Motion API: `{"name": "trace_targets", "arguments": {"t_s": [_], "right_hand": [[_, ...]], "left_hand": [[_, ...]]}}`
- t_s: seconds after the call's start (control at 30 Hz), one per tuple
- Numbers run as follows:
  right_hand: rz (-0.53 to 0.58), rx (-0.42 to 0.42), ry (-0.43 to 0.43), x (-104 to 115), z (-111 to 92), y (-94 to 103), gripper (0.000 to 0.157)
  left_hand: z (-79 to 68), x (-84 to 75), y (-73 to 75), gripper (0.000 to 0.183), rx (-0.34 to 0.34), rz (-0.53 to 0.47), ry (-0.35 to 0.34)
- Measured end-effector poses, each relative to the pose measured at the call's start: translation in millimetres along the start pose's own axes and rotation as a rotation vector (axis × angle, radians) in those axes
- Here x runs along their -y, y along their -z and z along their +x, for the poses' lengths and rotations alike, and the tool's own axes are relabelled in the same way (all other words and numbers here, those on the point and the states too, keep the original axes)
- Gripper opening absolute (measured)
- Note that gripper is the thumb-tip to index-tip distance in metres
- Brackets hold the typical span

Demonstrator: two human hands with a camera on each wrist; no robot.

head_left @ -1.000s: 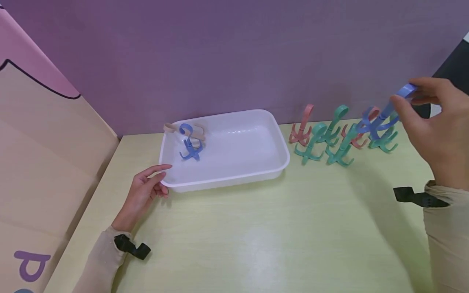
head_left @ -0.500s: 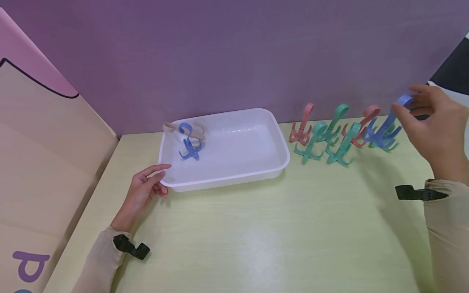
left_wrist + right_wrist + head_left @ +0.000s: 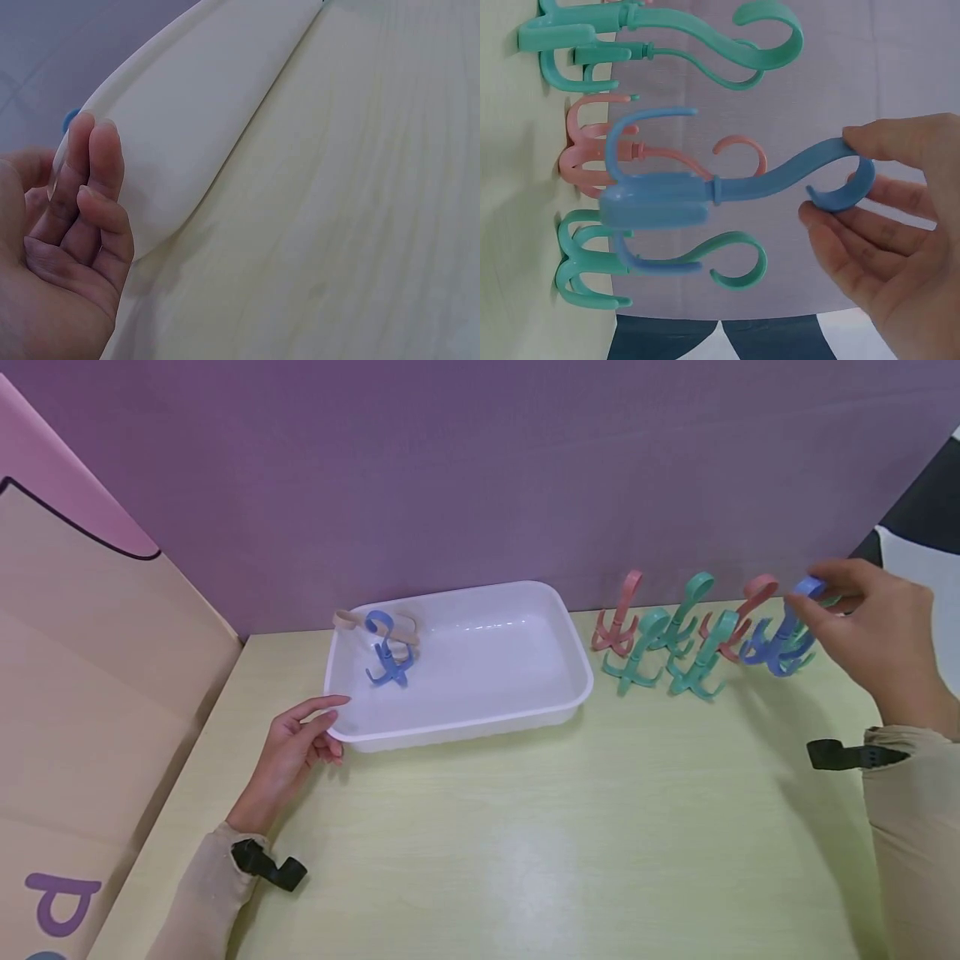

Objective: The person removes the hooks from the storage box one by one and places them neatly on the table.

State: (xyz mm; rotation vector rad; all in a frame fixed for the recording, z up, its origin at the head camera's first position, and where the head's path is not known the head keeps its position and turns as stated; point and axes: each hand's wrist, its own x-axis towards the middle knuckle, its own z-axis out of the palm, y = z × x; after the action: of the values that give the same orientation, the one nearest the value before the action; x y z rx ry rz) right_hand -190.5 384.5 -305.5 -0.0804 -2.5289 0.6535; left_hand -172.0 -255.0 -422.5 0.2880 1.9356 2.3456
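Note:
My right hand (image 3: 888, 635) pinches the curled top of a blue multi-prong hanging hook (image 3: 667, 199), held upright with its prongs down. Whether its base touches the table cannot be told. A green hook (image 3: 592, 262) stands just behind it, partly hidden in the head view. My left hand (image 3: 296, 747) holds the front left corner of a white tray (image 3: 465, 727), thumb and fingers about the rim. Inside the tray, at its left end, are another blue hook (image 3: 390, 668) and a beige hook (image 3: 405, 631), which leans over the rim.
Left of the held hook stand several more hooks, among them a pink hook (image 3: 618, 618), a green hook (image 3: 701, 664) and a second pink hook (image 3: 753, 602). A purple panel (image 3: 480, 468) rises behind the pale table (image 3: 525, 835). Another panel (image 3: 97, 693) borders the left side.
My right hand has lowered the blue hook toward the table at the right end of the group, uncovering the second pink hook. The left hand and tray have stayed almost still.

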Motion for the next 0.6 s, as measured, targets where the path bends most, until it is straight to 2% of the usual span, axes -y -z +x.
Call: {"name": "trace_targets", "arguments": {"t_s": [0.2, 0.43, 0.6], "right_hand": [[-0.056, 0.038, -0.026, -3, 3, -4.0, 0.047], [-0.094, 0.135, -0.114, -1, 1, -11.1, 0.052], [-0.100, 0.185, -0.122, 4, 0, -16.9, 0.052]], "left_hand": [[-0.5, 0.8, 0.4, 0.023, -0.004, -0.001, -0.002], [-1.0, 0.3, 0.0, 0.023, -0.003, 0.003, -0.004], [-0.6, -0.3, -0.3, 0.022, 0.001, 0.000, -0.002]]}}
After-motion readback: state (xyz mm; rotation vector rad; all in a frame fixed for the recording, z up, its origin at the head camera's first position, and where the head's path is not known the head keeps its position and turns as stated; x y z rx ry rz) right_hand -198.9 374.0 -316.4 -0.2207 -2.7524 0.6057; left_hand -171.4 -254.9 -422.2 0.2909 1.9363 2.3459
